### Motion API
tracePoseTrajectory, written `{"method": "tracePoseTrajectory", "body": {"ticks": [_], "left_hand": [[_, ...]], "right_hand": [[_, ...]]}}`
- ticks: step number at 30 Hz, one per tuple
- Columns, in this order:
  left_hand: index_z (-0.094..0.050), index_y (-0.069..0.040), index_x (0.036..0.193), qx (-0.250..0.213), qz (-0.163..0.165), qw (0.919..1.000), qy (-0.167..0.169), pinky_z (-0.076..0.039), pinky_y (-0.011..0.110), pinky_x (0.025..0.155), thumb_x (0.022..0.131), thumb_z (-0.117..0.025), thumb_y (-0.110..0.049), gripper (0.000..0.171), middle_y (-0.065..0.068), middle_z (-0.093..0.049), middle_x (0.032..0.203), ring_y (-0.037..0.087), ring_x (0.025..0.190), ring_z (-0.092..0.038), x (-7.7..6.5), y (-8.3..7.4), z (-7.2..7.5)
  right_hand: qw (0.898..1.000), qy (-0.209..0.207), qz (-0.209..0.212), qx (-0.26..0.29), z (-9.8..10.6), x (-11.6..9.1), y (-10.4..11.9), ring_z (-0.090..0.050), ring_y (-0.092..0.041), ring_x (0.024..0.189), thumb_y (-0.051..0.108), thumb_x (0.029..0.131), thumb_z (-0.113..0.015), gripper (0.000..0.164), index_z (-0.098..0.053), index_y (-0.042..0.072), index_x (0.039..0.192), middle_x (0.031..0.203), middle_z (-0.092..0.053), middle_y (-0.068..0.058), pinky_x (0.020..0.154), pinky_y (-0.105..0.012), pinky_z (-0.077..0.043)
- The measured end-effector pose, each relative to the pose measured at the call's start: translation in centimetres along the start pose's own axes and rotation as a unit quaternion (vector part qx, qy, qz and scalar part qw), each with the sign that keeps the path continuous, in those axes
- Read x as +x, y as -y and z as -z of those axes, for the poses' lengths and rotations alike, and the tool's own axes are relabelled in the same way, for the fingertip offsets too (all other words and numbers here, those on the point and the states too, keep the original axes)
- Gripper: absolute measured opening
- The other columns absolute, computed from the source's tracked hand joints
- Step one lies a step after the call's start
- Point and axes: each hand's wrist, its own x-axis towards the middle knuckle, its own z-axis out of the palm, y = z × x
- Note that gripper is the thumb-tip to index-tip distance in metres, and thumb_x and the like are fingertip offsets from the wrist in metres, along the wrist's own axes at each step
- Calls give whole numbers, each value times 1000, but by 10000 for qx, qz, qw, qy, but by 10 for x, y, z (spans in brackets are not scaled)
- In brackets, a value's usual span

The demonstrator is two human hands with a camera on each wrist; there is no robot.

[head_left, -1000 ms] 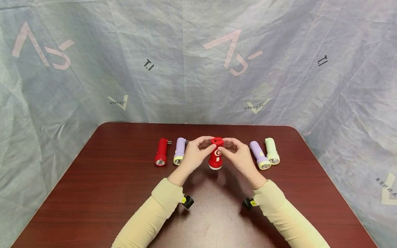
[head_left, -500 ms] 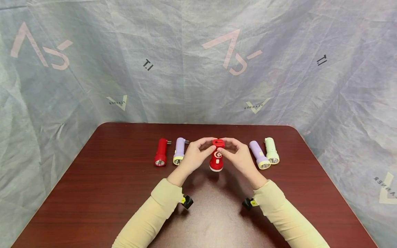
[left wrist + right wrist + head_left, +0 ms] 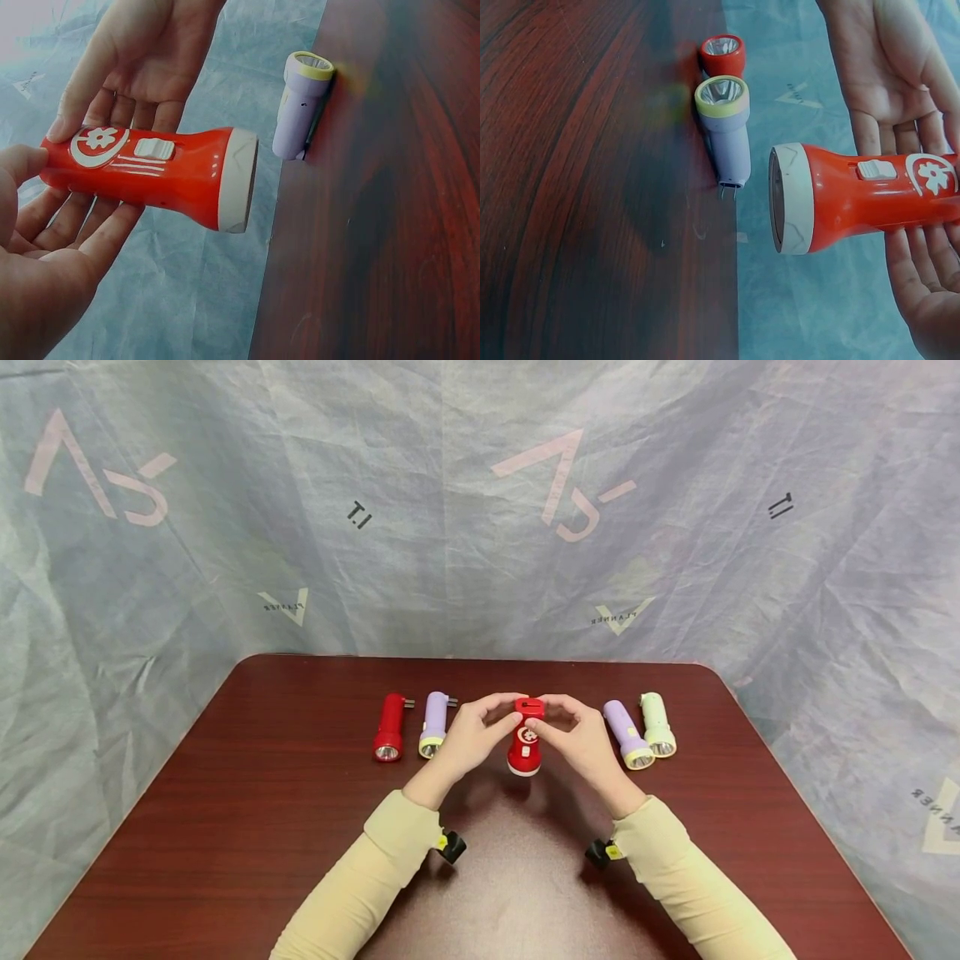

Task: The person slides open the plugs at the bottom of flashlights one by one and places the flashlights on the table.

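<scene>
A red flashlight (image 3: 524, 753) with a white rim hangs lens-down over the table, held between both hands. My left hand (image 3: 474, 737) grips its left side near the top, thumb in front and fingers behind. On the opposite side my right hand (image 3: 576, 739) holds it the same way. The left wrist view shows a white slide switch (image 3: 154, 148) and a white flower emblem (image 3: 100, 139) on the flashlight's body. Fingers of both hands support its back, and its lens end is free of them.
On the dark red wooden table (image 3: 225, 827) lie another red flashlight (image 3: 391, 725) and a purple one (image 3: 435, 722) at left, both with plug prongs out. At right lie a second purple flashlight (image 3: 627, 733) and a pale green one (image 3: 657, 725). Grey cloth (image 3: 450, 568) hangs behind.
The held flashlight has shifted very slightly down and right in the head view, its emblem facing the camera a bit more. Both hands keep their hold; the flashlights on the table stay put.
</scene>
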Motion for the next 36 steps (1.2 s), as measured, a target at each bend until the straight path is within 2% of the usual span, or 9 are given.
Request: {"method": "tracePoseTrajectory", "body": {"ticks": [14, 18, 22, 25, 28, 29, 33, 36], "left_hand": [[-60, -16, 127, 61, -1, 9998, 175, -50, 29, 92, 92, -62, -20, 35, 2, -65, 120, 12, 109, -61, -1, -1, 3], [-60, -13, 126, -163, 110, 9998, 105, -52, 32, 90, 91, -63, -19, 35, 5, -65, 119, 15, 106, -63, -1, -4, 4], [-62, -6, 123, -704, 446, 9964, -154, -54, 38, 84, 90, -64, -17, 34, 11, -65, 116, 19, 100, -66, 0, -11, 5], [-62, -2, 120, -1078, 840, 9902, -302, -54, 41, 83, 90, -65, -18, 34, 14, -65, 114, 21, 97, -67, 2, -16, 7], [-62, 0, 119, -1371, 1247, 9822, -291, -54, 43, 84, 90, -65, -19, 35, 15, -66, 113, 21, 94, -67, 5, -20, 9], [-63, 0, 118, -1430, 1380, 9797, -270, -53, 44, 84, 90, -65, -19, 34, 15, -66, 112, 21, 93, -67, 4, -24, 10], [-65, 0, 113, -1551, 1719, 9725, -251, -54, 44, 83, 89, -66, -22, 32, 12, -68, 106, 20, 89, -68, 7, -25, 11], [-68, -2, 108, -1598, 1838, 9694, -295, -55, 42, 80, 89, -66, -22, 28, 11, -70, 101, 20, 86, -68, 9, -22, 10]], "right_hand": [[9999, -115, 41, -77, -1, -1, 1, -66, -30, 83, 9, 80, -75, 32, -64, -2, 109, 96, -68, -20, 72, -23, -54], [9999, -131, 39, -82, -2, -1, 1, -65, -32, 82, 9, 80, -75, 32, -64, -2, 108, 96, -68, -20, 72, -24, -54], [9998, -143, 36, -146, -2, -2, 1, -66, -29, 81, 9, 80, -75, 32, -64, -1, 108, 96, -68, -19, 72, -25, -54], [9997, -147, 22, -195, -2, -2, 1, -66, -28, 80, 9, 80, -75, 32, -64, -1, 108, 95, -68, -19, 72, -25, -54], [9997, -130, -39, -204, -2, -2, 1, -66, -28, 81, 10, 80, -76, 32, -65, 0, 108, 96, -68, -18, 73, -24, -54], [9998, -116, -64, -180, -2, -2, 1, -66, -29, 82, 10, 80, -76, 31, -65, 0, 107, 96, -68, -18, 73, -24, -54], [9999, -80, -98, -85, -3, -2, 0, -66, -32, 84, 11, 79, -76, 31, -65, 1, 107, 97, -69, -17, 73, -28, -54], [10000, -49, -40, -34, -3, -1, 0, -65, -33, 85, 11, 79, -77, 32, -65, 2, 107, 97, -69, -17, 75, -32, -54]]}}
